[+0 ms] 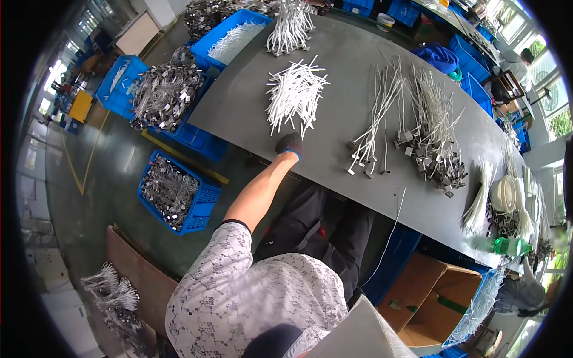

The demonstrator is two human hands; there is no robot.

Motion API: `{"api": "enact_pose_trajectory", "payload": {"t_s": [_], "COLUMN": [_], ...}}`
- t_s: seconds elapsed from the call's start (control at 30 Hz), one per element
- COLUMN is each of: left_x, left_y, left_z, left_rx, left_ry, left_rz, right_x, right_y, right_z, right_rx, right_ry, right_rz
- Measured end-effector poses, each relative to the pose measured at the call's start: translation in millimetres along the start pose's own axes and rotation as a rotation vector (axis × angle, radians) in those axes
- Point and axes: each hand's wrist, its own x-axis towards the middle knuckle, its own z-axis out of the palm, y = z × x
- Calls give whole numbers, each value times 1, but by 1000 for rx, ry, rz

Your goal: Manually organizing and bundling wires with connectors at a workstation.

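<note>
My left hand (289,144), in a dark glove with a blue cuff, rests at the near edge of the grey table (230,98). It is nearest to the lower ends of a loose pile of thin white tubes (295,95). From above, the back of the glove looks rounded and hides the fingers; whether anything is in them I cannot tell. My right hand is out of sight. To the right lie a few wire leads with metal ends (376,116), and beyond them a larger bunch of such leads (439,161).
White-tipped wires (290,27) are heaped at the table's far edge. Blue crates (206,206) of parts stand at left. At right are a white wire bundle (479,200), a green bottle (511,246) and an open cardboard box (430,298). Another person (522,292) is at far right.
</note>
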Motion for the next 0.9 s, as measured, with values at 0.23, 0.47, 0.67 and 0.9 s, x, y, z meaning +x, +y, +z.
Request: {"api": "enact_pose_trajectory", "payload": {"t_s": [0.23,0.47,0.67,0.9], "left_x": [14,-40,-105,-115], "left_y": [-15,9,176,241], "left_z": [-1,-23,-36,-85], "left_rx": [-57,-1829,-1958,-2048], "left_ry": [-114,-510,-607,-90], "left_rz": [72,-320,-37,56], "right_x": [0,-12,56,78], "right_y": [29,-6,-117,-110], "right_z": [11,-12,-121,-150], "right_rx": [-44,145,5,-163], "right_ry": [-117,76,218,147], "right_rz": [13,-62,-287,-185]}}
